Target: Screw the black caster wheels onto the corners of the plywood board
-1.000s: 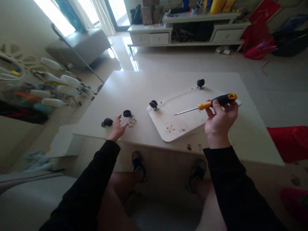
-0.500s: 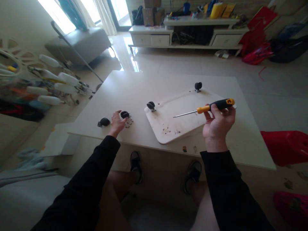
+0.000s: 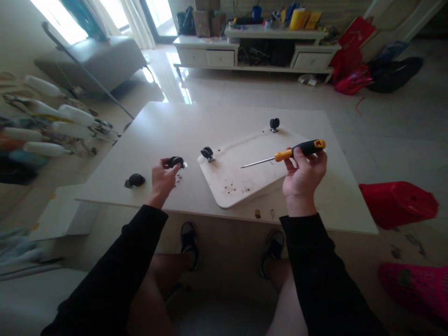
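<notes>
Between the thumb and fingers of my left hand (image 3: 164,181) is a black caster wheel (image 3: 176,162) with a shiny metal plate. A few small screws (image 3: 178,178) lie on the table just beside that hand. My right hand (image 3: 304,176) grips a screwdriver (image 3: 284,154) by its black and yellow handle, its shaft pointing left over a white board (image 3: 241,163). Two casters stand on the board, one at its left corner (image 3: 207,153) and one at its far edge (image 3: 275,124). Screw holes (image 3: 230,188) show near the board's front left corner. Another loose caster (image 3: 135,180) lies left of my left hand.
The white table (image 3: 168,126) carries all of these. A red stool (image 3: 399,203) stands off its right edge, with a pink basket (image 3: 415,291) nearer me. A low cabinet (image 3: 206,57) runs along the far wall. A grey ottoman (image 3: 94,60) is at the back left.
My left hand has closed on the caster that it was reaching for and has lifted it a little off the screws. The whole view has shifted; the right hand still holds the screwdriver.
</notes>
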`<action>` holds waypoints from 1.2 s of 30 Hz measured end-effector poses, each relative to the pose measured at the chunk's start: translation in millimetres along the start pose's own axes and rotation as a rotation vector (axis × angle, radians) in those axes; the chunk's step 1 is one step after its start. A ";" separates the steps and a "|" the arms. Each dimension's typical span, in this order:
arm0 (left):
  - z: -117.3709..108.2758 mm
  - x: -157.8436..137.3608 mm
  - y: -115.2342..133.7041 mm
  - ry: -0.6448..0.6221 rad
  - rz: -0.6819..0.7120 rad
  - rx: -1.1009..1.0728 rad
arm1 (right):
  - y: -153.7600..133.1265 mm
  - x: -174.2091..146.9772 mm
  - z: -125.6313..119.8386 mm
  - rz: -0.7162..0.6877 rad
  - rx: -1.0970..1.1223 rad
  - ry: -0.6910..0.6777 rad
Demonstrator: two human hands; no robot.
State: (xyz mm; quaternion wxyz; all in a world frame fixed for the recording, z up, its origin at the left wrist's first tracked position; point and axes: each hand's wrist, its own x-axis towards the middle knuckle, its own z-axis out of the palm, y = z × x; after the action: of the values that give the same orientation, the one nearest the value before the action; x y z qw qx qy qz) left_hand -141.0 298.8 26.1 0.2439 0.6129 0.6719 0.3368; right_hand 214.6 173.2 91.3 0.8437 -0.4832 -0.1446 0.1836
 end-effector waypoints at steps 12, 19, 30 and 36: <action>41.2 -113.8 75.5 -0.385 0.351 -0.269 | 7.4 -6.7 3.7 -0.054 -0.104 -0.119; 51.6 -114.7 71.2 -0.384 0.279 -0.253 | 17.9 -6.0 7.4 -0.104 -0.156 -0.209; 47.8 -107.0 63.3 -0.422 0.267 -0.278 | 36.2 -6.4 10.9 -0.088 -0.148 -0.273; 46.7 -105.1 59.0 -0.452 0.277 -0.289 | 40.9 -12.1 12.6 -0.155 -0.223 -0.431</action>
State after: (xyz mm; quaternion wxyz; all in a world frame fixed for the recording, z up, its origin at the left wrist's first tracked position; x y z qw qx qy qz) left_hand -53.9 203.4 31.0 0.4237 0.7170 0.4559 0.3140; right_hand 191.6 196.5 61.2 0.7465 -0.5104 -0.3769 0.2002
